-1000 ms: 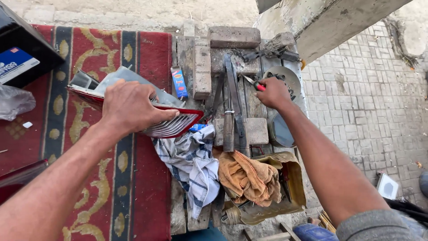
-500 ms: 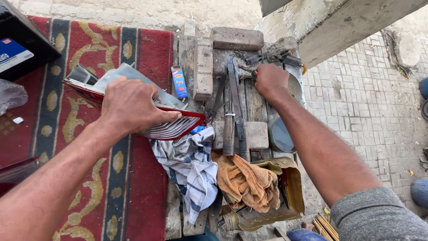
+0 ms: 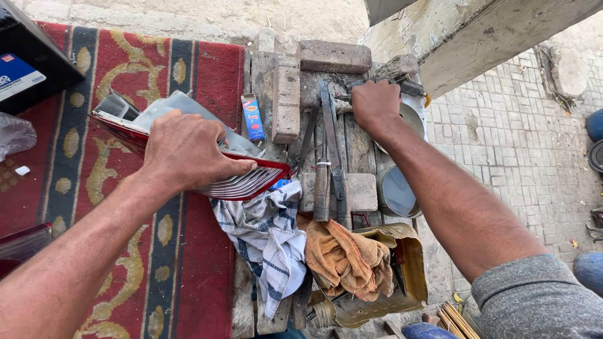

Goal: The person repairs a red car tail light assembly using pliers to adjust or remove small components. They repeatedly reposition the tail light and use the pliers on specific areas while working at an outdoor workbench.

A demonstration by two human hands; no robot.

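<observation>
My left hand (image 3: 187, 149) presses down on a red and clear car tail light (image 3: 245, 182) that lies on the patterned red rug (image 3: 207, 81). My right hand (image 3: 375, 103) is closed over dark tools at the far end of a wooden pallet (image 3: 361, 147), near a brick (image 3: 333, 56). What it grips is hidden under the fingers. Long metal blades or files (image 3: 330, 160) lie along the pallet between the two hands.
A striped cloth (image 3: 267, 242) and an orange rag (image 3: 348, 260) lie near me, beside a yellow cut-open can (image 3: 411, 276). A small blue box (image 3: 252, 117) leans by an upright brick (image 3: 286, 100). Round tins (image 3: 397, 191) sit right; a black case (image 3: 31, 63) far left.
My right hand moved left from the red-handled tool to the dark tools at the pallet's far end and closed over them. My left hand stayed on the tail light.
</observation>
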